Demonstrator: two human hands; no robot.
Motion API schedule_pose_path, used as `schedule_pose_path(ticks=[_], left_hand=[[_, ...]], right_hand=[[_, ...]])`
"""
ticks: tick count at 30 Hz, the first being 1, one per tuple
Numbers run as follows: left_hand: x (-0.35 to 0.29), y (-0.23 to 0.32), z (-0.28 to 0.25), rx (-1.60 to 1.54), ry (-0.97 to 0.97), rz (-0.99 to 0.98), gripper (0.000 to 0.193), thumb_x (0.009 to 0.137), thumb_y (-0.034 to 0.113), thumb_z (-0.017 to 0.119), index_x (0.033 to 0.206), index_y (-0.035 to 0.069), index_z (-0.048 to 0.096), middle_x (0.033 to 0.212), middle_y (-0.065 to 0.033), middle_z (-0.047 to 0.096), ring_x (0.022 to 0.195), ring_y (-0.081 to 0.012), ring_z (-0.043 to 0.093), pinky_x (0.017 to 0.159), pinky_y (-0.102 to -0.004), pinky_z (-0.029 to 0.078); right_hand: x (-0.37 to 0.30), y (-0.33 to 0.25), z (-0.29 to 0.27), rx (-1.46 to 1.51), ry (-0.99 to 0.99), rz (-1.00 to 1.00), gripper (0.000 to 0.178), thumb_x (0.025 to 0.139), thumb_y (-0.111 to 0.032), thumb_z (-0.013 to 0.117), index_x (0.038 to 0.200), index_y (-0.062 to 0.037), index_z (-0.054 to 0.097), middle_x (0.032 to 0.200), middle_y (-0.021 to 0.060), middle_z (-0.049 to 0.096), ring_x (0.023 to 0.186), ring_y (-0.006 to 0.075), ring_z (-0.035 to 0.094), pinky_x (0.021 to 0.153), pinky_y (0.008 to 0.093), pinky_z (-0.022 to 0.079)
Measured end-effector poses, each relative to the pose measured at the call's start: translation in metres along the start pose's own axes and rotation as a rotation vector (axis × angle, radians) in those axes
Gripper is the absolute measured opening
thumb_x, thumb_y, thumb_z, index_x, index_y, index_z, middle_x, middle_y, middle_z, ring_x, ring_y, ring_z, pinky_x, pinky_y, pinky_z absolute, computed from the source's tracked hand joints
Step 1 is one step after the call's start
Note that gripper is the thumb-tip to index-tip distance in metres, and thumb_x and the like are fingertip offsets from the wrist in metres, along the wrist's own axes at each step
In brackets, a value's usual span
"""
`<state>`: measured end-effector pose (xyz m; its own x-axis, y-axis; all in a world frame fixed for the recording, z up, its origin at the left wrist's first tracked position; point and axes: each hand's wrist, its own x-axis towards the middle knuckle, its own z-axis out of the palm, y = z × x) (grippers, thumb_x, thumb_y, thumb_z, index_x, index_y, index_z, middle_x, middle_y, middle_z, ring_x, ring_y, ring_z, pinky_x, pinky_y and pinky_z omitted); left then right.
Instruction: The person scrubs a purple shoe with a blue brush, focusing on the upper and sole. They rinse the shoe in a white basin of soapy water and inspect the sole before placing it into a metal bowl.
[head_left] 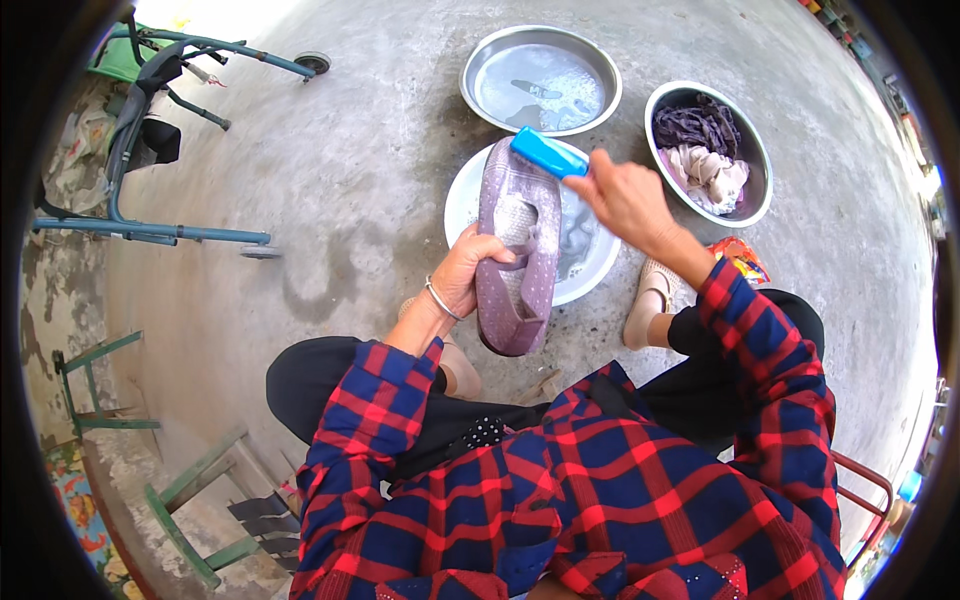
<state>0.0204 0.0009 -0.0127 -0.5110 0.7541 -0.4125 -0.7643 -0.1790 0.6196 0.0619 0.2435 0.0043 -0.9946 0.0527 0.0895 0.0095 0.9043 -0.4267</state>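
Note:
My left hand (466, 268) is closed round the side of a purple shoe (494, 200) with white dots, its thumb over the opening. The shoe is held lengthwise above a white basin (603, 262) with water in it. In my right hand (628, 203) is a blue scrubbing brush (548, 153), gripped at its near end. The brush lies across the toe end of the shoe; its bristles are hidden from above.
Beyond the white basin stands a metal basin (480, 103) of cloudy water. To the right, another metal basin (763, 185) holds dark and pale wet cloths. A red-orange packet (740, 258) lies by my right foot. At left are a wheeled walker frame (200, 234) and green stools (180, 485).

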Motion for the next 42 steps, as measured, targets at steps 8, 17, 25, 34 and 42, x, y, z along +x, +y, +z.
schedule_pose_path(ticks=[8, 17, 25, 34, 42], left_hand=[[-0.007, 0.006, -0.004, 0.068, 0.043, 0.022, 0.050, 0.072, -0.001, 0.053, 0.122, -0.002, 0.054, 0.107, -0.0126, 0.065, 0.094, -0.0225, 0.065, 0.088, -0.0350, 0.054], [-0.003, 0.007, -0.013, 0.089, 0.089, 0.050, 0.053, 0.071, 0.000, 0.055, 0.123, -0.004, 0.053, 0.109, -0.0153, 0.065, 0.095, -0.0247, 0.066, 0.087, -0.0369, 0.055], [0.004, 0.008, -0.005, 0.034, 0.026, 0.047, 0.048, 0.072, 0.000, 0.055, 0.120, -0.003, 0.055, 0.106, -0.0120, 0.065, 0.093, -0.0218, 0.065, 0.087, -0.0347, 0.054], [-0.002, 0.005, 0.007, 0.022, 0.009, 0.031, 0.047, 0.075, 0.004, 0.060, 0.122, -0.003, 0.054, 0.106, -0.0118, 0.065, 0.093, -0.0203, 0.065, 0.085, -0.0349, 0.055], [-0.009, 0.002, 0.007, 0.076, -0.076, 0.016, 0.064, 0.079, 0.012, 0.072, 0.136, 0.003, 0.044, 0.124, -0.0089, 0.057, 0.111, -0.0200, 0.058, 0.098, -0.0353, 0.046]], right_hand=[[-0.013, -0.005, -0.001, -0.032, -0.047, -0.117, 0.048, 0.094, -0.048, 0.054, 0.084, -0.0016, 0.053, 0.061, 0.0203, 0.061, 0.060, 0.0402, 0.063, 0.053, 0.0485, 0.048], [-0.034, -0.022, 0.004, 0.091, -0.177, -0.156, 0.045, 0.094, -0.046, 0.055, 0.087, -0.0018, 0.053, 0.062, 0.0189, 0.061, 0.060, 0.0407, 0.063, 0.056, 0.0506, 0.049], [-0.029, -0.018, 0.007, 0.132, -0.144, -0.063, 0.046, 0.094, -0.046, 0.056, 0.088, -0.0005, 0.054, 0.063, 0.0214, 0.061, 0.060, 0.0420, 0.062, 0.055, 0.0514, 0.047], [0.007, 0.009, -0.004, 0.051, 0.195, 0.007, 0.039, 0.094, -0.040, 0.059, 0.083, -0.0031, 0.051, 0.060, 0.0193, 0.057, 0.058, 0.0411, 0.058, 0.051, 0.0481, 0.042], [-0.022, -0.027, 0.011, 0.189, -0.060, -0.260, 0.043, 0.094, -0.047, 0.056, 0.092, -0.0050, 0.050, 0.063, 0.0180, 0.061, 0.060, 0.0392, 0.063, 0.053, 0.0494, 0.047]])
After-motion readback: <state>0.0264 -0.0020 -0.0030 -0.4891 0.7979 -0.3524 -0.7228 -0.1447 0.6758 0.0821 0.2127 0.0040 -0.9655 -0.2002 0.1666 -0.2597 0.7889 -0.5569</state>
